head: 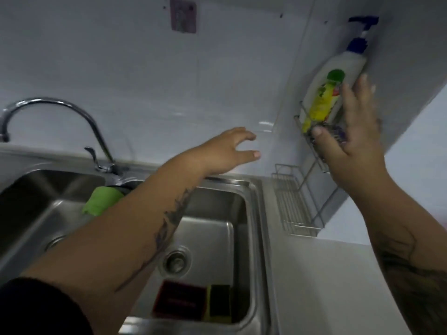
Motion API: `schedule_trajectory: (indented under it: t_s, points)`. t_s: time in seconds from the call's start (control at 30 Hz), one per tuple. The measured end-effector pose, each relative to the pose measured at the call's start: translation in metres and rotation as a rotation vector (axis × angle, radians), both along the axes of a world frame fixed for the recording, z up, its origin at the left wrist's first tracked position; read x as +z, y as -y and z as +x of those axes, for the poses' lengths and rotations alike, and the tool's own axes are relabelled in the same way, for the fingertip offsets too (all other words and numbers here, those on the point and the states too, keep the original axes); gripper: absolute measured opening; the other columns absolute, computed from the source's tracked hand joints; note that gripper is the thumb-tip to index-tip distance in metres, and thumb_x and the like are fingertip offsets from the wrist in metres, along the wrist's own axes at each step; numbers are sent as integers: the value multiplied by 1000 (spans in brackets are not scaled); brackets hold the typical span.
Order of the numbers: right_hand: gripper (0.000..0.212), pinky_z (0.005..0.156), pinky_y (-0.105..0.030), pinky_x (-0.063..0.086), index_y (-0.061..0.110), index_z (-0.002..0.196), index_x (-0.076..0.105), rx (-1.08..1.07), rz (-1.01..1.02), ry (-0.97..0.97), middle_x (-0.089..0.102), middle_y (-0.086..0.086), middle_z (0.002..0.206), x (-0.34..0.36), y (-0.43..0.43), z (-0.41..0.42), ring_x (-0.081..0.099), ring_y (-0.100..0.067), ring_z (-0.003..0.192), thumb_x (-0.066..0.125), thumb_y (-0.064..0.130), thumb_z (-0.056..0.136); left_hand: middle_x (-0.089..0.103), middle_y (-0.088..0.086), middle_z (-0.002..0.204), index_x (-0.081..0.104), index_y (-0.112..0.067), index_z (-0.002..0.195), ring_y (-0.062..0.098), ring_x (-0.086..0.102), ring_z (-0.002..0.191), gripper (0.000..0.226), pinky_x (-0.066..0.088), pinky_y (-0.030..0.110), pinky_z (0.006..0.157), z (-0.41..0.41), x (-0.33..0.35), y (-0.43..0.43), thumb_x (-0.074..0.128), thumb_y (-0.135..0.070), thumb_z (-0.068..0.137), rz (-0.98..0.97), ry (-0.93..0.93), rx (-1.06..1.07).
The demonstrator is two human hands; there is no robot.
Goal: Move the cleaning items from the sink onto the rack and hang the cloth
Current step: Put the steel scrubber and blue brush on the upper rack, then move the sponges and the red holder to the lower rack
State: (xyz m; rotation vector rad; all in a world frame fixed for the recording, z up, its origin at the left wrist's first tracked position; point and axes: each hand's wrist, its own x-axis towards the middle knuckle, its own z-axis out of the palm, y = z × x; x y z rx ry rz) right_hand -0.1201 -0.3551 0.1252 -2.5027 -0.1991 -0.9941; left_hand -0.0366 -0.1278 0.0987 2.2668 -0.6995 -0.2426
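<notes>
A white pump bottle with a blue pump and a yellow-green label stands in the upper tier of a wire rack on the right wall. My right hand is wrapped around the bottle's lower part. My left hand hovers over the sink's back rim, fingers spread and empty. A green cloth lies over the divider between the two sink basins, partly hidden by my left forearm. A red sponge and a yellow-and-dark sponge lie at the near end of the right basin.
A chrome tap arches over the left basin. The rack's lower shelf sits on the counter beside the sink. A square hook plate is stuck high on the white wall. White counter extends right of the sink.
</notes>
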Motion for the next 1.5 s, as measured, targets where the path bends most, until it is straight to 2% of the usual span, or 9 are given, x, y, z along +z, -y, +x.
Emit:
schedule_trajectory:
  t_s: [0.2,0.37,0.53,0.7,0.87,1.0,1.13,1.33,1.5]
  points:
    - [60,117,-33,18,18,144,40,201,32,-293,27,-4,157,-99,-95,28,22,-17,145,54,35,88,50,-2,145,48,-24,141,18,50,128,62,37,26,101,6,-109,-137,62,-50,87,188,-242,289]
    - [55,115,-32,20,29,142,43,321,49,-633,26,2,158,-207,-171,57,24,-17,144,58,39,90,52,0,140,50,-20,138,21,52,122,59,36,24,87,-3,-215,-213,61,-49,87,377,-509,350]
    - [52,116,-34,20,24,140,48,348,39,-870,23,-7,158,-320,-239,84,24,-26,144,61,25,90,57,7,137,56,-16,132,26,56,122,57,45,36,103,-14,-307,-240,72,-35,81,365,-661,358]
    - [59,116,-47,25,13,141,46,363,-68,-1010,23,-27,154,-408,-282,108,25,-42,141,66,19,86,-4,6,164,10,-28,155,35,6,149,99,25,45,117,-18,-366,-239,66,-55,78,658,-673,268]
    - [71,114,-54,25,18,145,39,328,-159,-1021,18,-26,156,-460,-296,124,20,-44,140,70,30,82,-17,3,162,2,-33,155,37,-8,148,113,20,53,117,-12,-389,-232,73,-58,71,782,-632,91]
    - [57,95,-46,42,20,136,42,209,-184,-947,39,-20,137,-451,-308,129,35,-38,120,61,19,82,-17,5,162,0,-34,154,42,-6,147,99,22,55,115,-16,-402,-231,68,-40,83,919,-544,40]
    - [55,85,-36,41,25,132,42,215,-114,-1137,44,-14,122,-409,-293,135,38,-31,114,61,39,82,10,11,159,22,-30,151,42,27,136,83,33,49,107,-15,-393,-236,66,-38,81,910,-407,28]
    - [44,72,-31,40,29,108,52,122,-177,-1277,53,-8,108,-287,-209,154,49,-27,97,66,43,68,51,3,136,51,-30,137,28,62,109,90,57,38,87,-8,-345,-216,81,-38,53,914,-727,-18]
    - [43,81,-34,46,32,107,54,-71,-13,-1050,54,-5,107,-179,-108,148,50,-26,95,67,44,68,54,7,133,34,-29,147,26,63,108,108,59,39,84,31,-276,-153,87,-28,53,777,-651,-10]
